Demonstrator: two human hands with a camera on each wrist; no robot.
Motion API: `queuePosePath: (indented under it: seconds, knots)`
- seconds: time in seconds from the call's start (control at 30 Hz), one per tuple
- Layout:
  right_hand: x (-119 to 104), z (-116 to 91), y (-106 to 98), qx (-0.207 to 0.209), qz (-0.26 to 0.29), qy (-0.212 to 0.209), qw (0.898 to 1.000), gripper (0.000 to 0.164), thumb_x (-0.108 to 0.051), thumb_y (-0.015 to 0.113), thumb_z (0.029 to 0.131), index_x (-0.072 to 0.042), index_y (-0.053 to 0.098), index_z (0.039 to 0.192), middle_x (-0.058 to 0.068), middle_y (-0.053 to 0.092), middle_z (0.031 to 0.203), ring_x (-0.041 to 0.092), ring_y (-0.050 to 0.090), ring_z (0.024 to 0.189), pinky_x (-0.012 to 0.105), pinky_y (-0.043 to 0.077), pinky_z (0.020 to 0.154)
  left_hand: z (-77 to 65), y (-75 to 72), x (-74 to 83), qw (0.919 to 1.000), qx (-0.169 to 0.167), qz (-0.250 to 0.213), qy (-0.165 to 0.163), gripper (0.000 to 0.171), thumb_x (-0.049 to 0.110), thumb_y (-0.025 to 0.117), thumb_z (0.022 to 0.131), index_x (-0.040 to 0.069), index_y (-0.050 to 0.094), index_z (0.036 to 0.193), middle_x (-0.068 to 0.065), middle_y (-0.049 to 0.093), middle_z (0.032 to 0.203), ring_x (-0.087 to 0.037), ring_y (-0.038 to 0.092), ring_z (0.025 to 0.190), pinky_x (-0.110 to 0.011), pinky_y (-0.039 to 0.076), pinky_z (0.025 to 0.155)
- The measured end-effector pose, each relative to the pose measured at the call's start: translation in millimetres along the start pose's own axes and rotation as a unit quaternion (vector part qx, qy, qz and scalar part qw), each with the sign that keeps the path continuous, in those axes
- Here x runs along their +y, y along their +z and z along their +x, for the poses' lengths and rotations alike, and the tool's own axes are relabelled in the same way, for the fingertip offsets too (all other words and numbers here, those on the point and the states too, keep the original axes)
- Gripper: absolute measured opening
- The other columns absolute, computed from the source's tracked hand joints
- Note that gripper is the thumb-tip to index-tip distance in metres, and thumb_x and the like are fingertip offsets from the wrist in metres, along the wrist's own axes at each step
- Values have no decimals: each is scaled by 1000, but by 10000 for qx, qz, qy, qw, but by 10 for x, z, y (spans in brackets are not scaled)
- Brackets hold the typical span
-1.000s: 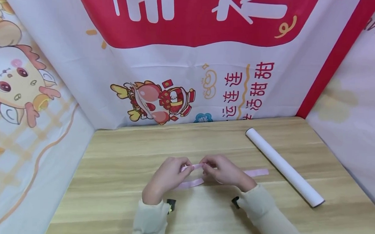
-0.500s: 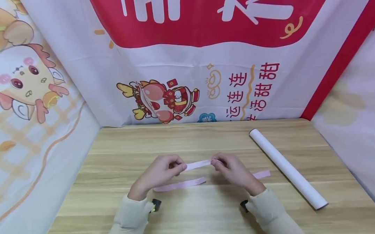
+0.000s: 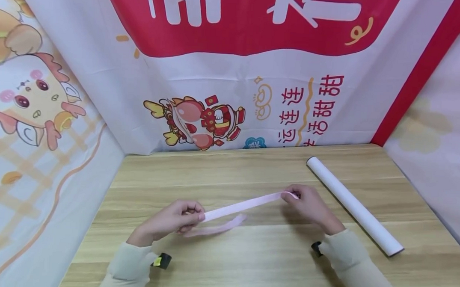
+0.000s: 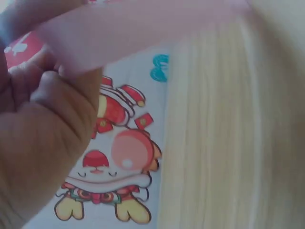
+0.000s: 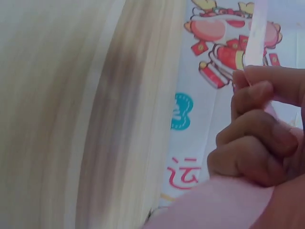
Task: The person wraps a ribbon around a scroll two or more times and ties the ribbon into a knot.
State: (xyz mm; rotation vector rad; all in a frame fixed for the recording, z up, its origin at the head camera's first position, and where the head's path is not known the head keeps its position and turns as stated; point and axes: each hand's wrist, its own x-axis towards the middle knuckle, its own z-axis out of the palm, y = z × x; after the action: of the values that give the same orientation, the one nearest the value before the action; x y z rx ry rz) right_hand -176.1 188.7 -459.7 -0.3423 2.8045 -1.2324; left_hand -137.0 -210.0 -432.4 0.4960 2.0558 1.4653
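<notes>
A pale pink ribbon (image 3: 242, 206) stretches between the two hands above the table, rising slightly to the right. Its left part is pinched by the left hand (image 3: 172, 220) between thumb and fingers. The right hand (image 3: 308, 204) pinches it farther along, with a short bit showing past the fingertips. A loose tail of pink ribbon hangs from under the left hand and curves right below the taut stretch. In the left wrist view the ribbon (image 4: 138, 28) crosses the top, blurred. The right wrist view shows the ribbon (image 5: 257, 36) leaving the fingertips, and more pink near the palm.
A white tube (image 3: 354, 206) with dark ends lies slanted on the wood-grain table (image 3: 248, 264), right of the right hand. A printed cloth backdrop (image 3: 202, 69) stands along the table's far edge, with printed cloths at both sides. A dark camera sits at each wrist.
The hands have moved apart, left hand leftward and toward the person, right hand rightward. The ribbon between them has grown from a short piece to a long taut stretch.
</notes>
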Motion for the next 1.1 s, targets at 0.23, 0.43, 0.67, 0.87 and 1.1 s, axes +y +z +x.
queuePosePath:
  seconds: [0.23,0.43,0.67,0.87,1.1]
  knots:
    - [144,-21,-91,-16,-318,388,9987,17,-31,65,87,-14,69,84,-1,64,81,15,53,74,32,45,66,-188,-224,-100,9787,982,1779,-279,36,41,60,90,6,66,93,-1,55,73,-10,46,59,-25,40,51]
    - [175,-26,-103,-441,-1006,525,9926,19,-31,65,85,-13,65,80,-1,57,71,14,50,67,30,42,60,-34,-145,-258,9379,1704,3020,-50,21,39,63,88,20,65,79,9,55,69,-9,47,62,-27,42,57]
    - [207,-126,-101,-1043,-1460,843,9802,21,-30,63,87,-12,59,80,0,55,69,15,50,64,30,42,58,94,48,-351,9104,2206,3434,-673,18,38,69,83,24,65,73,11,58,71,-10,47,63,-30,41,60]
    - [241,-233,-199,-1209,-1696,957,9734,17,-28,65,86,-13,58,85,0,56,74,15,49,67,31,41,59,118,105,-383,9016,2231,3557,-1036,19,37,70,80,23,63,72,10,56,69,-10,48,63,-30,41,59]
    - [438,-333,-377,-1278,-1474,496,9795,9,-22,68,82,-14,62,81,-4,58,75,12,50,69,29,44,63,90,52,-360,8957,2206,3664,-1215,16,34,70,80,21,63,74,8,57,71,-12,48,64,-31,41,59]
